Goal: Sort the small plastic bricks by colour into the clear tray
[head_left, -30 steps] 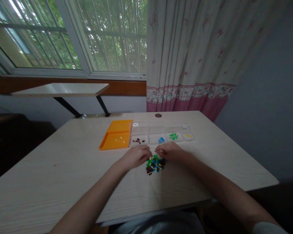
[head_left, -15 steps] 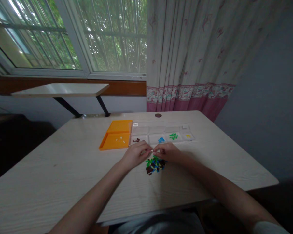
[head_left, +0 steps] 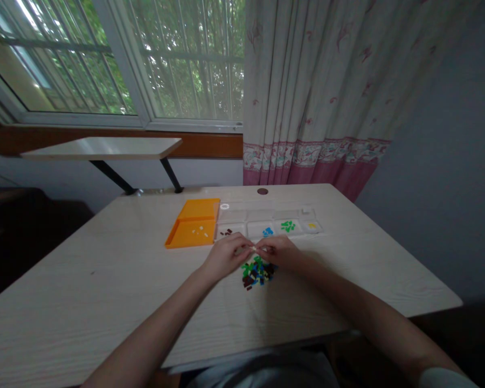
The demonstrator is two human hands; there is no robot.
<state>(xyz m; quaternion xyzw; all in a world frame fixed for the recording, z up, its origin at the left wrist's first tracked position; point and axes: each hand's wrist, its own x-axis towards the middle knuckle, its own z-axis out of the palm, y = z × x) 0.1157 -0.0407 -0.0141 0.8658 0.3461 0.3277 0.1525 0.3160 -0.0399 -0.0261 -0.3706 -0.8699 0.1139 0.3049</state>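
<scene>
Just above the table, my left hand (head_left: 230, 252) and my right hand (head_left: 280, 250) meet fingertip to fingertip. Both are closed in a pinch on a tiny pale building brick (head_left: 254, 248), mostly covered by the fingers. Right below them lies a loose pile of small building bricks (head_left: 258, 274) in green, blue, dark brown and pale yellow. Beyond the hands is a clear divided case (head_left: 260, 213), its compartments holding brown bricks (head_left: 226, 232), blue bricks (head_left: 268, 231), green bricks (head_left: 288, 226) and yellow bricks (head_left: 312, 225).
An open orange case (head_left: 198, 209) stands left of the clear one, with several white bricks (head_left: 200, 231) in its near half. A raised shelf (head_left: 105, 146) on black legs is at the table's back left. Curtain and window are behind the table (head_left: 125, 291).
Both hands stay together over the pile, with only a slight shift of the fingertips around the pale brick. The camera view has moved a little.
</scene>
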